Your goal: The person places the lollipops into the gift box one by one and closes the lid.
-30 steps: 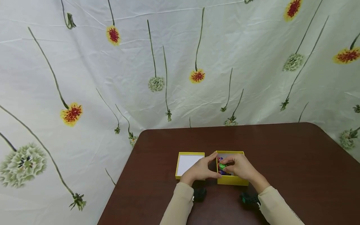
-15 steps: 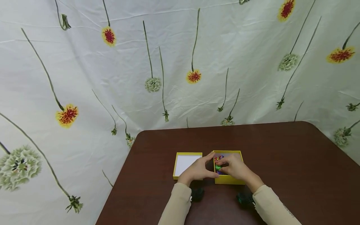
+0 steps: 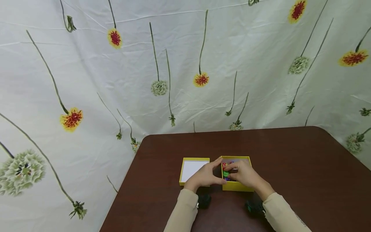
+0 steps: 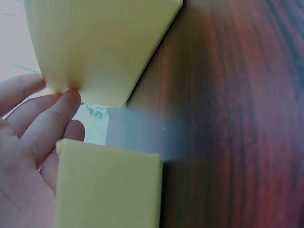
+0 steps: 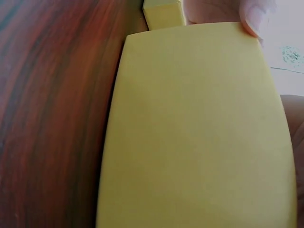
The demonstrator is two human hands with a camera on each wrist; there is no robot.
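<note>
An open yellow box [image 3: 238,186] stands on the table with small, shiny, wrapped-candy-like pieces along its left side. My left hand [image 3: 204,175] grips the box's left side, its thumb at the near corner and its fingers at the far one. In the left wrist view its fingertips [image 4: 71,99] touch the yellow wall. Inside the box my right hand [image 3: 244,174] has thumb and forefinger around a green wrapped candy [image 3: 225,174]. A red piece [image 3: 224,165] lies behind it and a purple one [image 3: 227,179] in front. The box's right part is hidden by my right hand.
Left of the box lies a shallow yellow lid [image 3: 192,170], white inside up, partly behind my left hand. Dark wrist devices [image 3: 204,201] hang under both wrists. The brown table [image 3: 278,151] ends at a flower-print cloth [image 3: 185,103].
The green candy has shifted slightly left within the box, with my right fingers moving along with it. My left hand keeps its place at the box. The head view has swayed a little.
</note>
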